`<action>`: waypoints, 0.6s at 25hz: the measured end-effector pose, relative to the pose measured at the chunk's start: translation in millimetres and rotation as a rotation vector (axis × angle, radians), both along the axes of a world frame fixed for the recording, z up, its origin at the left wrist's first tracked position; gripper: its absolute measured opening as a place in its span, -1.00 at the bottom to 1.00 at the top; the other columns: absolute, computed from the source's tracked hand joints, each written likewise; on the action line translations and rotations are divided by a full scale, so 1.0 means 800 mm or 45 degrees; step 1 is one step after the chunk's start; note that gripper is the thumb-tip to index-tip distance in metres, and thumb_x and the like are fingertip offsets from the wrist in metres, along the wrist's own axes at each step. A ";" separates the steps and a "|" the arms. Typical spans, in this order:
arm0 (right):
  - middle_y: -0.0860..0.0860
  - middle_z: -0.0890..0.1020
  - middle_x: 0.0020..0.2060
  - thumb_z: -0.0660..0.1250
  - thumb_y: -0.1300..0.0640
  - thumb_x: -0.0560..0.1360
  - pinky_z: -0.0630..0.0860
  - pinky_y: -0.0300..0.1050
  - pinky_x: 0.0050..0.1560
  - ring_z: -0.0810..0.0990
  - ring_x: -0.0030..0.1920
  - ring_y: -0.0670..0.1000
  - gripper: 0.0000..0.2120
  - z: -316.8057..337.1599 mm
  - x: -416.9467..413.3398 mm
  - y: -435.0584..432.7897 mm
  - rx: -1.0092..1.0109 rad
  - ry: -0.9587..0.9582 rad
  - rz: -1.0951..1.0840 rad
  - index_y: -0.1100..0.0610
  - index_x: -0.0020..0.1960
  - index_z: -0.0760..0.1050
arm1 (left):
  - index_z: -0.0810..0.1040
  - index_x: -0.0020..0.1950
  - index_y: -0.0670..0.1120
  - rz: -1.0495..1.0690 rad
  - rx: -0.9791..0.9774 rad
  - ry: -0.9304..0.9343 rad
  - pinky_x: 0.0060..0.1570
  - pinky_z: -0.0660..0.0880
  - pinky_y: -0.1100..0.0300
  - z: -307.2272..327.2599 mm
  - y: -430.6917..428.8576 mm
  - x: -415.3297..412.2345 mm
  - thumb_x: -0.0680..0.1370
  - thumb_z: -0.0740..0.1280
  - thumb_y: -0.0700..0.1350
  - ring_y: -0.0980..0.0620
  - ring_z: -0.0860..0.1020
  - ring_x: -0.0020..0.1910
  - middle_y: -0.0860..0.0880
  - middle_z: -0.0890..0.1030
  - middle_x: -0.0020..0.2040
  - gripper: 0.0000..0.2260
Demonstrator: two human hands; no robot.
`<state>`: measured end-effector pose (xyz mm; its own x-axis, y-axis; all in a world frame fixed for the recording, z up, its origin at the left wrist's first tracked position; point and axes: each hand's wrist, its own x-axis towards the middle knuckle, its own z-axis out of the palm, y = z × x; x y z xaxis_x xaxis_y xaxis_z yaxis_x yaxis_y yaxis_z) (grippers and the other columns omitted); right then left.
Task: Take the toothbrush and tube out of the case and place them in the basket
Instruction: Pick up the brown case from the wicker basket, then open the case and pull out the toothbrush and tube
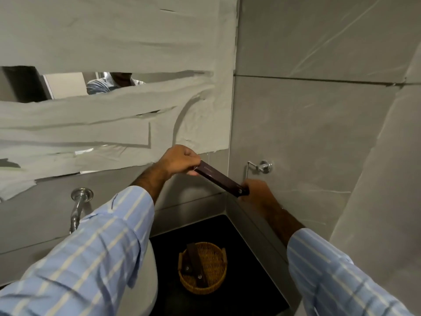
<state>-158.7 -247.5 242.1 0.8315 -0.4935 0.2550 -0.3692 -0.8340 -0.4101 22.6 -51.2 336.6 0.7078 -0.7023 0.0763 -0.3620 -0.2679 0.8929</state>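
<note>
Head view: a dark case [220, 179] is pinched at its ends by left hand [180, 161] and right hand [259, 194], above the counter's corner; nothing is extracted yet (the basket [202, 269] holds only similar dark cases).

You face a corner of grey stone-look wall tiles [319, 53]. A mirror [68, 84] on the left is mostly papered over. A chrome ring holder [262, 167] and faucet [78, 206] sit above a black surface [250, 258].
</note>
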 end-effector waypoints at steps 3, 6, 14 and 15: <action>0.06 0.65 -0.09 0.46 0.18 0.39 0.37 -0.23 -0.12 0.63 0.00 0.10 -0.80 0.011 0.003 -0.001 0.052 -0.017 0.022 0.16 0.01 0.61 | 0.69 0.01 -0.25 0.063 -0.079 0.037 -0.12 0.71 0.04 0.008 -0.003 -0.004 0.48 0.43 -0.17 -0.11 0.76 -0.18 -0.20 0.72 -0.03 -0.81; 0.10 0.66 0.03 0.48 0.15 0.41 0.48 -0.17 0.00 0.62 0.09 0.10 -0.69 0.016 0.007 0.003 0.109 -0.013 0.017 0.18 0.13 0.59 | 0.71 -0.01 -0.23 0.007 -0.074 0.056 -0.18 0.71 0.14 0.008 -0.007 -0.008 0.44 0.50 -0.14 -0.08 0.76 -0.17 -0.22 0.73 -0.06 -0.80; 0.31 0.69 -0.09 0.36 0.07 0.56 0.71 0.01 -0.30 0.75 -0.23 0.20 -0.59 0.037 0.044 0.054 2.560 -0.574 0.112 0.40 0.20 0.43 | 0.64 0.05 -0.34 0.141 -0.351 0.259 -0.19 0.70 0.14 -0.021 -0.025 -0.022 0.45 0.52 -0.23 -0.10 0.75 -0.14 -0.33 0.69 0.02 -0.75; 0.34 0.67 0.00 0.36 0.15 0.56 0.72 0.03 -0.22 0.74 -0.15 0.22 -0.60 0.040 0.053 0.056 2.656 -0.730 0.086 0.43 0.24 0.43 | 0.62 0.08 -0.36 0.103 -0.382 0.322 -0.16 0.70 0.15 -0.025 -0.025 -0.024 0.49 0.48 -0.25 -0.11 0.75 -0.12 -0.35 0.68 0.05 -0.76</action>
